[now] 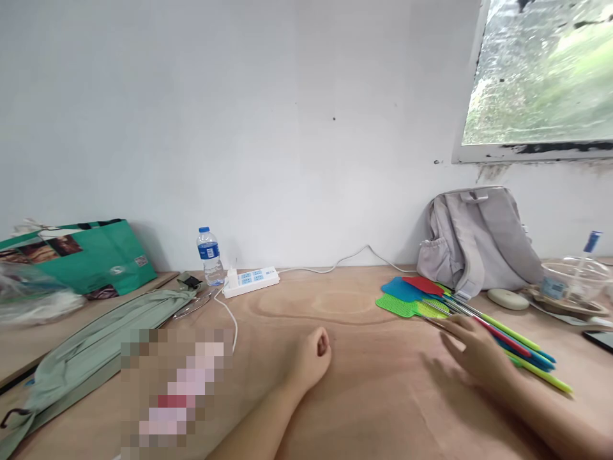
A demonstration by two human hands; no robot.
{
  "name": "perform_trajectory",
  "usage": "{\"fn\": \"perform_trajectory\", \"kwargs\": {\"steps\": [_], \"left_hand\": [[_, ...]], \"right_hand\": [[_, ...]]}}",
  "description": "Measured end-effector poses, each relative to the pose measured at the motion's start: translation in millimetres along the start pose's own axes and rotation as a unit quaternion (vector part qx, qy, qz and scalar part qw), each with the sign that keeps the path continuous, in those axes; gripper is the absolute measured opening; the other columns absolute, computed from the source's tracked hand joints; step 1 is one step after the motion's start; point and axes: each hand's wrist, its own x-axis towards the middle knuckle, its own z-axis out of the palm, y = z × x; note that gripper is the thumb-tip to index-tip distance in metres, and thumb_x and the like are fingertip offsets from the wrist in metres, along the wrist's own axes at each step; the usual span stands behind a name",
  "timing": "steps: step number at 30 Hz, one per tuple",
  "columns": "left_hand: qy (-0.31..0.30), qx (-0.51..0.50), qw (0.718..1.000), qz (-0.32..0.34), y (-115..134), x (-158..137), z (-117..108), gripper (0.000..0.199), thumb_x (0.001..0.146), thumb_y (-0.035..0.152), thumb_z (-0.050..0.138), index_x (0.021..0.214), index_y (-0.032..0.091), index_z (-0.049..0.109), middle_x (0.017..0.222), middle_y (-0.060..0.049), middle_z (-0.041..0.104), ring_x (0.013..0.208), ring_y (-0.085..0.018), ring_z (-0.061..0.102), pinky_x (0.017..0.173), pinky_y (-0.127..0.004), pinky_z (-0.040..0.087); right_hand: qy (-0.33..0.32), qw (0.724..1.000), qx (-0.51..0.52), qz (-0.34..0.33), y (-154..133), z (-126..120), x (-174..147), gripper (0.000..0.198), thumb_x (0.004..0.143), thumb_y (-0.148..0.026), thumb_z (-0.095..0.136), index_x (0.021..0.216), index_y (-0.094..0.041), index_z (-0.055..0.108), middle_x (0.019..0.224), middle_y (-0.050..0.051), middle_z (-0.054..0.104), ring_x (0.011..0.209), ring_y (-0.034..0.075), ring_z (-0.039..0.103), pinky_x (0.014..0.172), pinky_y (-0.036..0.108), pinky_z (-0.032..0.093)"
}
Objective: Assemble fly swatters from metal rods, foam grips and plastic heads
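Loosely curled into a fist, my left hand (313,359) rests on the wooden table (354,396), and I see nothing in it. On the right, my right hand (474,348) reaches over a fanned pile of fly swatters, its fingers stretched out at their shafts. A green fly swatter (400,306) lies at the front of the pile. Behind it are a blue fly swatter (407,289) and a red fly swatter (424,285). Several coloured handles (539,374) stick out to the right, partly hidden behind the hand.
Against the wall stand a grey backpack (479,239) and a water bottle (209,255), with a white power strip (251,281) between them. Left are a green bag (110,259) and a grey-green cloth item (110,332). A plastic cup (569,284) and phone (601,338) lie far right.
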Motion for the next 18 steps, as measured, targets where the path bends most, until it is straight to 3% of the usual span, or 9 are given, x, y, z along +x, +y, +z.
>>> {"fn": "perform_trajectory", "kwargs": {"steps": [1, 3, 5, 11, 18], "left_hand": [[-0.027, 0.088, 0.995, 0.029, 4, -4, 4, 0.008, 0.066, 0.016, 0.054, 0.063, 0.019, 0.048, 0.055, 0.005, 0.048, 0.055, -0.011, 0.044, 0.055, -0.023, 0.028], [-0.068, 0.254, 0.960, 0.090, 14, -11, 10, 0.006, 0.072, 0.021, 0.050, 0.066, 0.020, 0.049, 0.062, 0.002, 0.054, 0.061, -0.014, 0.049, 0.058, -0.025, 0.030], [-0.087, 0.338, 0.928, 0.133, 24, -17, 14, 0.011, 0.075, 0.025, 0.048, 0.066, 0.019, 0.050, 0.068, -0.001, 0.058, 0.068, -0.017, 0.053, 0.062, -0.026, 0.034], [-0.089, 0.387, 0.906, 0.147, 31, -20, 19, 0.013, 0.074, 0.026, 0.046, 0.069, 0.017, 0.055, 0.075, -0.005, 0.061, 0.074, -0.020, 0.056, 0.068, -0.030, 0.041], [-0.111, 0.416, 0.891, 0.144, 25, -20, 23, 0.020, 0.077, 0.030, 0.043, 0.076, 0.016, 0.057, 0.074, -0.008, 0.065, 0.073, -0.023, 0.059, 0.069, -0.036, 0.044]], "right_hand": [[-0.039, 0.999, 0.032, -0.004, -6, 14, 5, 0.024, 0.083, -0.019, 0.041, 0.103, -0.021, 0.055, 0.085, 0.006, 0.058, 0.078, 0.018, 0.058, 0.071, 0.033, 0.048], [-0.124, 0.989, 0.083, -0.016, -25, 37, 8, 0.033, 0.078, -0.016, 0.042, 0.110, -0.021, 0.047, 0.088, 0.005, 0.058, 0.072, 0.017, 0.058, 0.064, 0.030, 0.047], [-0.181, 0.976, 0.121, -0.033, -49, 50, 10, 0.035, 0.074, -0.013, 0.041, 0.108, -0.020, 0.043, 0.088, 0.004, 0.058, 0.065, 0.014, 0.056, 0.062, 0.028, 0.045], [-0.270, 0.958, 0.090, -0.029, -94, 69, 36, 0.003, 0.074, -0.017, 0.043, 0.075, -0.020, 0.044, 0.063, 0.000, 0.054, 0.053, 0.013, 0.046, 0.048, 0.023, 0.028], [-0.293, 0.954, 0.060, -0.022, -84, 73, 38, 0.014, 0.079, -0.023, 0.042, 0.066, -0.019, 0.045, 0.062, 0.001, 0.056, 0.054, 0.013, 0.047, 0.050, 0.024, 0.024]]}}
